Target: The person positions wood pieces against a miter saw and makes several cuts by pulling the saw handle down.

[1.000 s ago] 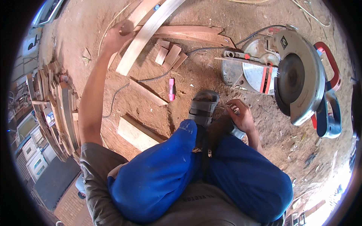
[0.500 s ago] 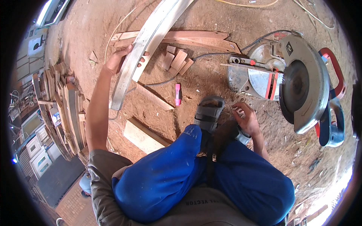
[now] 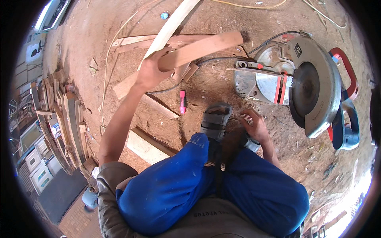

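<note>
My left hand (image 3: 151, 73) is closed round a wooden board (image 3: 202, 49). The board is held slanting above the ground, its far end up to the right, with a smooth reddish-brown face showing. Behind it a long pale plank (image 3: 172, 23) runs toward the top edge. Beside my sandal (image 3: 216, 119), my right hand (image 3: 256, 126) hangs with loosely bent fingers and nothing visible in them. A pink marker (image 3: 183, 102) lies on the dirt between my hands. Several small wood blocks (image 3: 186, 72) are partly hidden under the held board.
A mitre saw (image 3: 317, 91) with a round metal base stands on the ground at right, its dark cable (image 3: 216, 58) running left behind the board. Loose planks (image 3: 147, 146) lie near my left knee. Stacked timber (image 3: 69, 123) stands at far left. A yellowish hose (image 3: 109, 67) curves nearby.
The wood in my left hand has turned from lengthwise to slanting across to the right, and my left hand has shifted right. My right hand stays by the sandal.
</note>
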A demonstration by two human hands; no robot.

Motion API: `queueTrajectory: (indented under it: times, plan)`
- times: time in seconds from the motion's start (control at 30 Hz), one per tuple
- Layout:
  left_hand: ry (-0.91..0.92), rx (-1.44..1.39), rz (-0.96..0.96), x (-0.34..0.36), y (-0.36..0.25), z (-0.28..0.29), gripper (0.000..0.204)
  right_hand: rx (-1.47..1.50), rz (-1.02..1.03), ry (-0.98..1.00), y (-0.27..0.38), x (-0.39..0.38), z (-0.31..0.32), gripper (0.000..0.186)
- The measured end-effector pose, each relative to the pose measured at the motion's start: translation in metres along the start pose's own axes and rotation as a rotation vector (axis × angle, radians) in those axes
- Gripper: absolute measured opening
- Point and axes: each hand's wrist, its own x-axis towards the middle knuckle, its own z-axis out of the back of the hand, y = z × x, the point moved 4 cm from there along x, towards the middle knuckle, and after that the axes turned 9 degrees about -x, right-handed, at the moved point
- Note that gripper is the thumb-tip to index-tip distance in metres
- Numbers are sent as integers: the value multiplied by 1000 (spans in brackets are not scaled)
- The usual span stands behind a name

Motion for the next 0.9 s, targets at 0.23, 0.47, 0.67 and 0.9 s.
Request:
queueTrajectory:
  times: [0.23, 0.47, 0.67, 0.9]
  plan:
    - [-79, 79, -28, -21, -2, -14, 69, 17, 21, 4, 24, 3, 5, 22]
    - [-88, 3, 36, -42, 1, 36, 64, 33, 62, -46, 33, 3, 12, 22]
    - [43, -109, 37, -57, -32, 5, 67, 37, 100, -143, 36, -3, 21, 26]
    - [250, -168, -63, -76, -49, -55, 72, -243, 53, -683, 31, -33, 50, 33]
